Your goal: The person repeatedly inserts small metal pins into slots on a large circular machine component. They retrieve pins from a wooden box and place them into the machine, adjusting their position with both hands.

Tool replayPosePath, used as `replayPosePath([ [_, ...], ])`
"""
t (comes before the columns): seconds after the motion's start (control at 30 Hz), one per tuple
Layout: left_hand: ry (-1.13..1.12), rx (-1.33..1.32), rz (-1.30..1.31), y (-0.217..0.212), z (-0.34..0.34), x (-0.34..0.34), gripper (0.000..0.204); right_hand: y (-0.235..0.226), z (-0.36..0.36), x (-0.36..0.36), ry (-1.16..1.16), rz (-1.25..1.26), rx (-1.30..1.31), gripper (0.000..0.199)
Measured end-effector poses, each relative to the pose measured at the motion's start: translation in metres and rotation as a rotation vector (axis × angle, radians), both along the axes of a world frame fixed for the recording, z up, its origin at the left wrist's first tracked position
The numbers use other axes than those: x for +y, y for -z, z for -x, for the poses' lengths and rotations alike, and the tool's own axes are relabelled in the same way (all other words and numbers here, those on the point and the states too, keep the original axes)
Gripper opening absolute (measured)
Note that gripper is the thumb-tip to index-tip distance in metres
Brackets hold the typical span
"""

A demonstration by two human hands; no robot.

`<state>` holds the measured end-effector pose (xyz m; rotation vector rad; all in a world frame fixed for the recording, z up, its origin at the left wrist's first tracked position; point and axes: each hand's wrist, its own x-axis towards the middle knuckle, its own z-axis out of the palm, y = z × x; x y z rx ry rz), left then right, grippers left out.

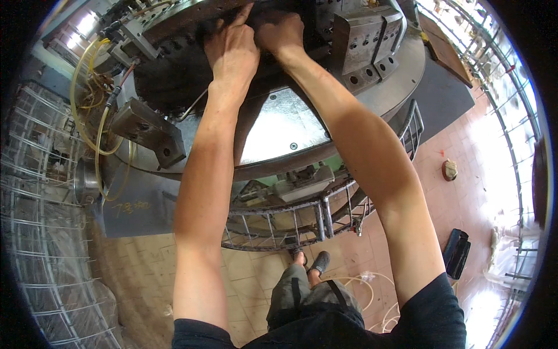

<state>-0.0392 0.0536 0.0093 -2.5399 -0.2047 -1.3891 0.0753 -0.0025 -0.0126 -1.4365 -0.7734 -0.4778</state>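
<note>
Both my arms reach forward over a round metal machine table [354,99] into a dark recess under a heavy steel block [186,17]. At the recess my left hand [233,51] has its index finger stretched forward and a second finger partly showing; I see nothing held in it. Close beside it on the right, my right hand [281,36] is curled, with its fingertips lost in shadow. Whatever it grips or touches is hidden. A shiny metal plate [282,125] lies below my wrists. A thin metal rod [193,106] sticks out beside my left wrist.
Steel brackets stand at the left [148,131] and right [360,43] of the table. Yellowish hoses [74,104] loop at the left. A curved metal guard rail [273,212] runs before my legs. Wire mesh [40,180] flanks me; a black case [456,254] lies on the floor.
</note>
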Motion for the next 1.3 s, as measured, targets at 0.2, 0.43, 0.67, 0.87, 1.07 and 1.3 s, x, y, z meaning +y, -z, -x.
replayPosePath([
  [0.2, 0.054, -0.048, -0.103, 0.005, 0.001, 0.004, 0.014, -0.005, -0.007, 0.011, -0.405, -0.242, 0.551, 0.029],
  [0.43, -0.075, 0.031, 0.037, 0.006, -0.002, -0.003, 0.010, -0.008, -0.005, 0.003, -0.460, -0.198, 0.477, 0.025],
  [0.67, 0.085, 0.012, 0.260, -0.004, 0.010, -0.012, 0.023, -0.016, 0.008, -0.011, -0.501, -0.215, 0.471, 0.029],
  [0.87, 0.024, -0.197, 0.333, -0.009, 0.014, -0.020, 0.014, -0.008, -0.003, 0.006, -0.556, -0.140, 0.524, 0.024],
  [1.07, -0.019, -0.201, 0.419, -0.010, 0.013, -0.029, 0.012, -0.005, -0.006, 0.008, -0.554, -0.230, 0.472, 0.010],
  [1.3, 0.069, -0.144, 0.553, -0.020, 0.035, -0.036, 0.009, 0.010, -0.015, 0.018, -0.516, -0.176, 0.578, 0.013],
])
